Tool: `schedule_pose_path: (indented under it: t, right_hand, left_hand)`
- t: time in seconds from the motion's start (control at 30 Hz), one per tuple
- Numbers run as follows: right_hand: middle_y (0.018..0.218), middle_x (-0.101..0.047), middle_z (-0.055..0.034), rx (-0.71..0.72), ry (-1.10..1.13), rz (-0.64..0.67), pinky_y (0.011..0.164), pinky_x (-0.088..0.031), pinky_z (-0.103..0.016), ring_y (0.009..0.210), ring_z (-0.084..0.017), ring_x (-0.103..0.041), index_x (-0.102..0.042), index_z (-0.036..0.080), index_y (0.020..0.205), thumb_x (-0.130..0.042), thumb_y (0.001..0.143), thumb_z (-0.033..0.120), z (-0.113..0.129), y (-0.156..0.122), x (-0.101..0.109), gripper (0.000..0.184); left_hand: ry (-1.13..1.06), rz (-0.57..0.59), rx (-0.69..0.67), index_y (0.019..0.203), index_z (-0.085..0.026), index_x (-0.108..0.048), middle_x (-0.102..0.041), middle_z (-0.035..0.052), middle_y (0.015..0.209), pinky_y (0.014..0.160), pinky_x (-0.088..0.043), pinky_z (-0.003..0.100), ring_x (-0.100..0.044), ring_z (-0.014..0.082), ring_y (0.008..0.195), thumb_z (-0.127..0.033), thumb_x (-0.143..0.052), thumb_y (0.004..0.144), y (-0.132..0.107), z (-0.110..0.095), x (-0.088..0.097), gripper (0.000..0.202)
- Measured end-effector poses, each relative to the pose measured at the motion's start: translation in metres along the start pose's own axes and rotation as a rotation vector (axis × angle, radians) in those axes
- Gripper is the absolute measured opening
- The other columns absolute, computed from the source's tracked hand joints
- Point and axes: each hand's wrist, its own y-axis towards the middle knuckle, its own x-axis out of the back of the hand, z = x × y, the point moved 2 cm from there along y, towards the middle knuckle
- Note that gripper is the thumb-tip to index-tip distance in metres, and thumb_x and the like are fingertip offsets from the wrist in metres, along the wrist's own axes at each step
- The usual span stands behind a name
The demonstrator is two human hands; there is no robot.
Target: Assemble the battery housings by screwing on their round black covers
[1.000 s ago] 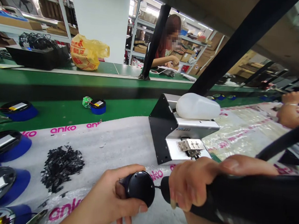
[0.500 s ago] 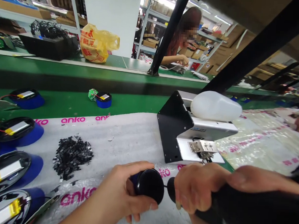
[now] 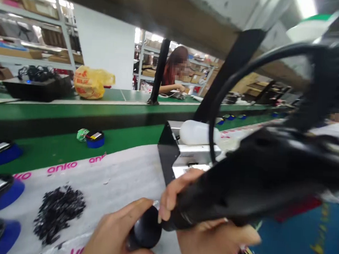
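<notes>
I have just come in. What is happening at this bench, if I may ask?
The person's left hand holds a round black part, while the right hand grips a black handheld tool. The tool's front end is close beside the part; whether they touch is hard to see. A pile of small black pieces lies on white "anko" sheeting, with blue-and-black round units at the left. A boxy machine stands beyond the hands, and another person sits farther back.

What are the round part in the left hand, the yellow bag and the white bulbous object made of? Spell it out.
Round part: probably plastic, smooth and dark, though blur leaves it open. Yellow bag: thin, crinkled film, so apparently plastic. White bulbous object: likely moulded plastic, from its smooth, milky surface.
</notes>
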Motion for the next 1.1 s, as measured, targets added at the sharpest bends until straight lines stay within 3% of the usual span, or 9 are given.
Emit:
schedule_pose_path:
  t: [0.1, 0.17, 0.3, 0.43, 0.57, 0.73, 0.83, 0.93, 1.1]
  right_hand:
    - [0.062, -0.061, 0.0027, 0.101, -0.023, -0.027, 0.038, -0.047, -0.028, 0.041, -0.016, -0.052, -0.061, 0.028, 0.104, -0.046, 0.082, 0.089, 0.025, 0.016, 0.008, 0.067]
    - [0.059, -0.058, 0.0043, 0.239, -0.099, -0.153, 0.036, -0.043, -0.025, 0.039, -0.014, -0.048, -0.059, 0.027, 0.103, -0.048, 0.083, 0.087, 0.046, 0.029, 0.02, 0.064]
    - [0.058, -0.057, 0.0044, 0.427, -0.272, -0.364, 0.035, -0.041, -0.025, 0.041, -0.015, -0.049, -0.056, 0.025, 0.098, -0.049, 0.077, 0.091, 0.056, 0.056, 0.049, 0.069]
    - [0.06, -0.058, 0.0036, 0.307, -0.309, -0.294, 0.036, -0.04, -0.024, 0.041, -0.015, -0.052, -0.056, 0.024, 0.101, -0.046, 0.08, 0.089, 0.034, 0.064, 0.063, 0.069]
    - [0.056, -0.056, 0.0036, 0.221, -0.288, -0.211, 0.033, -0.037, -0.024, 0.037, -0.014, -0.047, -0.057, 0.023, 0.102, -0.049, 0.078, 0.09, 0.037, 0.051, 0.049, 0.071]
    - [0.052, -0.056, 0.0046, 0.448, -0.284, -0.387, 0.035, -0.041, -0.026, 0.038, -0.016, -0.047, -0.057, 0.026, 0.094, -0.055, 0.075, 0.088, 0.057, 0.052, 0.034, 0.065]
    - [0.052, -0.055, 0.0049, 0.451, -0.356, -0.449, 0.034, -0.039, -0.024, 0.037, -0.015, -0.047, -0.055, 0.025, 0.096, -0.047, 0.078, 0.089, 0.048, 0.063, 0.042, 0.068]
    - [0.054, -0.056, 0.0039, 0.345, -0.432, -0.444, 0.033, -0.039, -0.023, 0.037, -0.015, -0.049, -0.055, 0.023, 0.097, -0.045, 0.079, 0.09, 0.039, 0.064, 0.05, 0.07]
    - [0.052, -0.058, 0.0043, 0.115, -0.246, -0.191, 0.028, -0.04, -0.026, 0.032, -0.016, -0.048, -0.061, 0.025, 0.1, -0.05, 0.074, 0.092, 0.043, 0.031, 0.028, 0.072]
  left_hand:
    - [0.167, -0.116, -0.086, 0.125, -0.033, -0.071, -0.074, 0.0028, 0.121, 0.095, -0.057, 0.029, -0.071, 0.0269, 0.109, -0.035, -0.086, 0.07, -0.004, 0.012, -0.003, 0.057]
    - [0.16, -0.181, -0.091, 0.124, -0.035, -0.072, -0.071, 0.0037, 0.127, 0.097, -0.056, 0.028, -0.069, 0.0274, 0.117, -0.034, -0.086, 0.071, -0.006, 0.018, -0.005, 0.055]
    - [-0.011, -0.086, -0.08, 0.13, -0.035, -0.069, -0.071, 0.0032, 0.132, 0.098, -0.056, 0.029, -0.067, 0.0288, 0.12, -0.034, -0.084, 0.073, -0.007, 0.019, -0.006, 0.059]
    - [-0.133, 0.028, -0.069, 0.132, -0.035, -0.067, -0.067, 0.0039, 0.14, 0.108, -0.049, 0.038, -0.061, 0.0329, 0.129, -0.036, -0.082, 0.074, -0.005, 0.021, -0.007, 0.059]
    - [-0.189, 0.034, 0.1, 0.128, -0.034, -0.069, -0.066, 0.0038, 0.139, 0.111, -0.046, 0.044, -0.059, 0.0368, 0.129, -0.025, -0.09, 0.056, -0.002, 0.02, -0.011, 0.075]
    - [-0.288, 0.026, 0.332, 0.107, -0.034, -0.076, -0.074, -0.0021, 0.122, 0.107, -0.046, 0.04, -0.063, 0.032, 0.119, -0.006, -0.082, 0.05, 0.0, -0.002, -0.005, 0.064]
    - [-0.29, 0.048, 0.336, 0.107, -0.034, -0.075, -0.074, -0.0023, 0.121, 0.107, -0.045, 0.04, -0.062, 0.0321, 0.12, -0.004, -0.081, 0.049, 0.002, -0.004, -0.003, 0.066]
    - [-0.302, 0.083, 0.241, 0.113, -0.033, -0.073, -0.071, 0.0003, 0.127, 0.108, -0.044, 0.042, -0.059, 0.0337, 0.123, -0.013, -0.086, 0.053, 0.004, 0.002, -0.004, 0.065]
    - [-0.306, 0.111, 0.162, 0.108, -0.028, -0.076, -0.073, 0.0016, 0.117, 0.101, -0.048, 0.038, -0.064, 0.0309, 0.115, -0.015, -0.091, 0.053, 0.007, 0.001, -0.003, 0.058]
